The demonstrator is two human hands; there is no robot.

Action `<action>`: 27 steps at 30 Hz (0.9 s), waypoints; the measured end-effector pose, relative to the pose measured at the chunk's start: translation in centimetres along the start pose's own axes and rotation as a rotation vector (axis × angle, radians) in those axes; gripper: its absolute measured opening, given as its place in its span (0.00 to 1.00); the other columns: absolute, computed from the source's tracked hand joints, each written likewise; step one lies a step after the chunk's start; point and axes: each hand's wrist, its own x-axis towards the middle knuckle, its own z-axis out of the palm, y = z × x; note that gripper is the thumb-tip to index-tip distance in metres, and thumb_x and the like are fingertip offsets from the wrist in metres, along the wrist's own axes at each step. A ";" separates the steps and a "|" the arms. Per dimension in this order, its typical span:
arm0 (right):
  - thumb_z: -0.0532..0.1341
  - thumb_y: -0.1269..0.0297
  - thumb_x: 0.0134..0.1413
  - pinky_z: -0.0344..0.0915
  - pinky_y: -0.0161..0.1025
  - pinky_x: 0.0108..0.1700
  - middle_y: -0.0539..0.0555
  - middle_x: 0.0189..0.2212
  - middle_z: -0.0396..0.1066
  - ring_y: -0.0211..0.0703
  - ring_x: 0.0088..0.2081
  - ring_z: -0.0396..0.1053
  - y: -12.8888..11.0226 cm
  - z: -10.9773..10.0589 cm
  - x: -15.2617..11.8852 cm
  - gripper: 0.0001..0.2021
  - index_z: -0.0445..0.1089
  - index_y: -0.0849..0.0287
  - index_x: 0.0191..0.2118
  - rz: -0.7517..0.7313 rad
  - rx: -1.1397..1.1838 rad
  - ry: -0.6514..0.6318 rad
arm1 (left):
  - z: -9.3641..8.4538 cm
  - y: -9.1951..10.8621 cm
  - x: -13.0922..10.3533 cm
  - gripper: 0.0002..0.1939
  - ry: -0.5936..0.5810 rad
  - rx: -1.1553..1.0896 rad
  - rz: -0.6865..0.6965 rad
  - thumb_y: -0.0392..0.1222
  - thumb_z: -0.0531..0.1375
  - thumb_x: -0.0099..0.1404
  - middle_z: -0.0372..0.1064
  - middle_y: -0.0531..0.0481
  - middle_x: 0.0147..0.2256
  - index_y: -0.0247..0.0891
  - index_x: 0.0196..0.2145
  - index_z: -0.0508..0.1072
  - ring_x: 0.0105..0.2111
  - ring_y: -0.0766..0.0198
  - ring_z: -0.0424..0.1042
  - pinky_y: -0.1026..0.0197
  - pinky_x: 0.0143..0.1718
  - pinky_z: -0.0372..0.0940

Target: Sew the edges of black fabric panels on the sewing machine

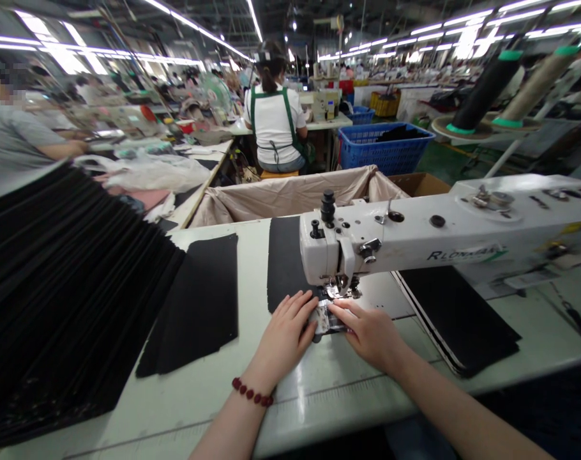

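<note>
My left hand [293, 326] lies with its fingers stretched out on the near edge of a black fabric panel [286, 262], just left of the presser foot [336, 289]. The panel runs back under the head of a white sewing machine [391, 236]. My right hand [369, 335] rests on the right, its fingertips reaching forward over the shiny metal plate [323, 319] in front of the foot. What lies beneath its fingers is hidden. Both hands are close together, with a small gap between them.
A tall stack of black pieces [55, 294] fills the left side, with loose black panels [204, 294] beside it. Right of the needle lies a pile of black pieces [458, 313]. Behind the table are a cloth-lined bin [281, 198], a blue crate [384, 147] and a seated person [274, 121].
</note>
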 end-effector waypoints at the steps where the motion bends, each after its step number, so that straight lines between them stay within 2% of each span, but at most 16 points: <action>1: 0.52 0.71 0.55 0.65 0.41 0.47 0.49 0.61 0.58 0.44 0.53 0.65 0.0 0.0 0.0 0.28 0.54 0.48 0.62 -0.001 0.000 0.001 | 0.1 -0.1 0.0 0.23 -0.005 0.009 -0.006 0.43 0.50 0.70 0.53 0.49 0.63 0.46 0.61 0.56 0.62 0.57 0.52 0.44 0.63 0.49; 6: 0.51 0.71 0.55 0.65 0.41 0.47 0.49 0.60 0.58 0.44 0.53 0.65 0.1 0.0 0.1 0.28 0.55 0.48 0.62 -0.001 0.009 0.015 | 0.3 -0.2 0.0 0.26 -0.039 0.050 -0.022 0.46 0.49 0.70 0.47 0.50 0.65 0.46 0.64 0.50 0.64 0.58 0.47 0.46 0.64 0.48; 14: 0.52 0.71 0.55 0.65 0.41 0.46 0.49 0.61 0.58 0.45 0.53 0.66 0.2 0.2 0.0 0.28 0.54 0.48 0.62 -0.004 0.015 0.011 | 0.6 -0.2 0.1 0.27 -0.071 0.072 -0.043 0.47 0.47 0.71 0.43 0.53 0.66 0.47 0.65 0.47 0.65 0.60 0.43 0.48 0.65 0.46; 27: 0.52 0.71 0.54 0.64 0.41 0.45 0.49 0.60 0.59 0.45 0.51 0.67 0.1 0.3 0.0 0.28 0.55 0.48 0.61 0.003 0.009 0.023 | 0.0 -0.1 0.4 0.26 -0.064 -0.007 -0.059 0.44 0.50 0.69 0.47 0.52 0.65 0.46 0.63 0.52 0.65 0.59 0.46 0.46 0.65 0.44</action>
